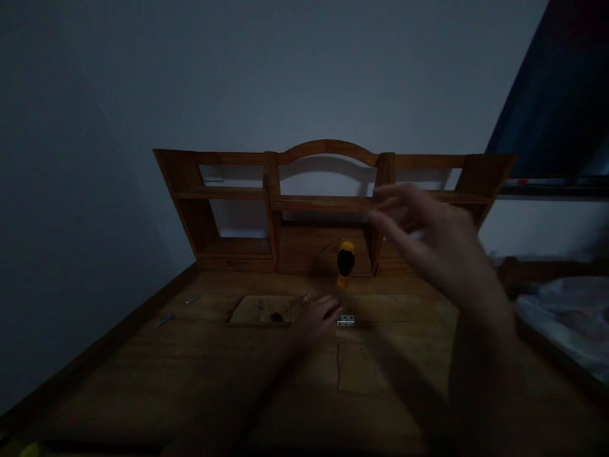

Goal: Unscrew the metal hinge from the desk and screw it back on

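Observation:
A screwdriver (346, 261) with a yellow and black handle stands almost upright over the wooden surface, its thin shaft pointing down. My left hand (314, 318) rests low on the wood, fingers curled around the lower end of that shaft; the tip is hidden. Right beside those fingertips lies a small silver metal hinge (346, 320), its left end partly covered by them. Raised in the air to the right of the handle is my right hand (432, 238), slightly blurred, thumb and fingers apart and nothing visible between them.
A wooden shelf unit (328, 203) stands against the wall behind. Two thin metal pieces, one nearer (164, 320) and one farther (192, 299), lie at left. A recess (261, 310) in the wood holds dark bits. Clear plastic bags (566, 317) are at right. The room is dim.

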{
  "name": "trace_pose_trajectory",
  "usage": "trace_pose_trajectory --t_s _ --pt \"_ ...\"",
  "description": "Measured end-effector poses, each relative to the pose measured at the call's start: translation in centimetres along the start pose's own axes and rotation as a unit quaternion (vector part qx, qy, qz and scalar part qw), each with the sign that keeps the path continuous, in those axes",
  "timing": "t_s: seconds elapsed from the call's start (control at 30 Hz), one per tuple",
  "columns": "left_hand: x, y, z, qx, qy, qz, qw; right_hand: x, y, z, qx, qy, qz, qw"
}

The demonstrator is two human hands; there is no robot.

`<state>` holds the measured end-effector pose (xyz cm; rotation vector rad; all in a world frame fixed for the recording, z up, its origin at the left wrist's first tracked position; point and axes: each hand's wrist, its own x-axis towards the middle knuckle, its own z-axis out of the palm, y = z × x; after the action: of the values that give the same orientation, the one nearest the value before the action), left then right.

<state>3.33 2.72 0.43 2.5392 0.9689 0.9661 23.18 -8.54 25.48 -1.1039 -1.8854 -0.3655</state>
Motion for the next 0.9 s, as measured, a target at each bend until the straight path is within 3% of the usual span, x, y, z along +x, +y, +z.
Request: trace_pose_trajectory --t_s 0.1,0.17,0.3,0.5,0.77,0.9 --pt "0.1 0.1 -0.2 0.002 -0.013 -0.010 1.000 -0.2 2.2 3.0 -0.082 -0.209 0.013 0.974" --pt "0.1 0.2 -0.3 0.001 -0.020 -0.017 1.000 -0.2 3.2 4.8 -0.095 -0.263 0.030 0.960" --pt "0.2 0.3 -0.6 -0.007 -0.033 -0.025 0.999 0.3 4.3 6.6 -0.030 -0.270 0.019 0.962" --pt "0.2 0.5 -0.6 -0.039 -0.037 -0.026 0.998 0.9 5.1 6.1 0.066 -0.278 -0.015 0.958" --pt "0.0 1.0 -1.6 -0.064 -0.047 -0.030 0.996 1.1 3.9 5.2 0.094 -0.278 -0.032 0.956" --pt "-0.3 0.9 -1.7 -0.042 -0.057 -0.028 0.997 1.2 3.5 4.9 0.037 -0.266 -0.007 0.963"
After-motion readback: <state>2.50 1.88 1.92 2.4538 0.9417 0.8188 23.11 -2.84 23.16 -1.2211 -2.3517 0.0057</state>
